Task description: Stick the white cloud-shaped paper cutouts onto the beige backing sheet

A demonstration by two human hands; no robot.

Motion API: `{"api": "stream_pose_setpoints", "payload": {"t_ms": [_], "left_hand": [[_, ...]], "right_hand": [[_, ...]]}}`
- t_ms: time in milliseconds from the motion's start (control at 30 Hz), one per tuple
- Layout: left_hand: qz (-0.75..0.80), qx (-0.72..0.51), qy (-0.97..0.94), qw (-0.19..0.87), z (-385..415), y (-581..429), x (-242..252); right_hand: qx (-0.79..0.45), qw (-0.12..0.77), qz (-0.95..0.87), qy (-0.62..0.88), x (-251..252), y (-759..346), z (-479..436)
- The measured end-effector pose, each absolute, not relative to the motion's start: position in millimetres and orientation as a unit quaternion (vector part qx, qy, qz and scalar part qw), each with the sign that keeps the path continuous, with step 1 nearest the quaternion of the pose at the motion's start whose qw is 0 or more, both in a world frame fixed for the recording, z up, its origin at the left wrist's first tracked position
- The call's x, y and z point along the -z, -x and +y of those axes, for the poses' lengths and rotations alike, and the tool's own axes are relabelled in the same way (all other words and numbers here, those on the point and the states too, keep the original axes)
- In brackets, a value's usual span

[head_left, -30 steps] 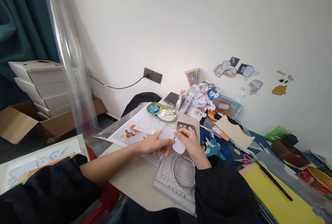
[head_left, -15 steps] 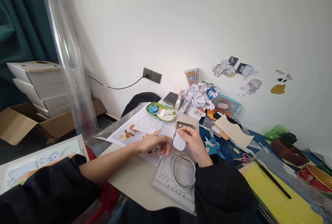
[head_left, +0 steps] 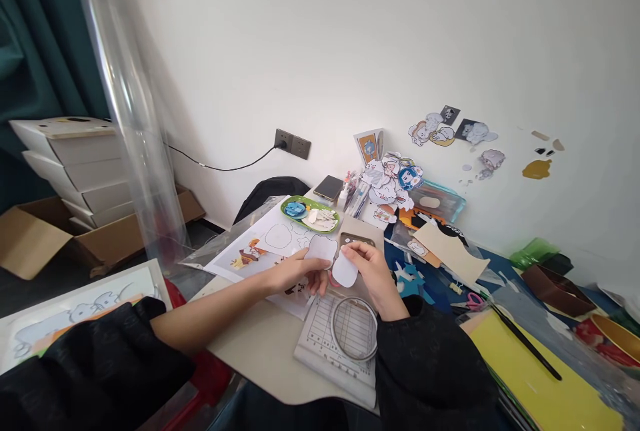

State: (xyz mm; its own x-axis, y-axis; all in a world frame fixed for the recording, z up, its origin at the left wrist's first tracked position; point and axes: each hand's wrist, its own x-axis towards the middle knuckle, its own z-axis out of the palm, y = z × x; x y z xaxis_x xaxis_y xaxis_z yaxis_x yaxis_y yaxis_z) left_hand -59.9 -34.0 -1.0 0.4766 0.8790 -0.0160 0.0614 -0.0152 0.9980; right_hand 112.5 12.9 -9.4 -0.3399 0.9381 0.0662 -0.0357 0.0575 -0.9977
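Observation:
Between thumb and fingers, my left hand (head_left: 303,271) holds a white paper cutout (head_left: 321,249) with a wavy outline. My right hand (head_left: 371,271) pinches a smaller rounded white paper cutout (head_left: 345,272) right beside it. Both pieces are held above the table, edges close together; I cannot tell whether they touch. Under the hands lies a printed sheet (head_left: 245,259) with drawn outlines and coloured figures. Just behind is a green tray (head_left: 285,210) of blue and white paper pieces. Nearer me, a metal ring (head_left: 334,332) rests on a lined pad (head_left: 313,344).
A phone (head_left: 329,187) and several pens (head_left: 357,198) stand at the back. On the right are pink-handled scissors (head_left: 474,302), yellow paper (head_left: 530,364) with a black pen (head_left: 530,344), and a brown box (head_left: 557,291). A rolled clear film (head_left: 135,118) leans at the left.
The smaller cutout in my right hand has shifted very slightly upward. Both hands keep their grip and otherwise stay almost where they were.

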Motion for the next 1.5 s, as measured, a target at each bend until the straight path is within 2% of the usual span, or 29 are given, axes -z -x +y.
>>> {"api": "stream_pose_setpoints", "payload": {"t_ms": [1067, 1333, 1500], "left_hand": [[0.398, -0.32, -0.634, 0.58, -34, 59, 4], [0.38, -0.296, -0.658, 0.579, -29, 60, 9], [0.39, -0.343, -0.644, 0.562, -29, 61, 7]], "right_hand": [[-0.531, 0.449, -0.62, 0.364, 13, -108, 14], [-0.46, 0.564, -0.522, 0.445, 10, -141, 36], [-0.406, 0.574, -0.489, 0.517, 12, -167, 60]]}}
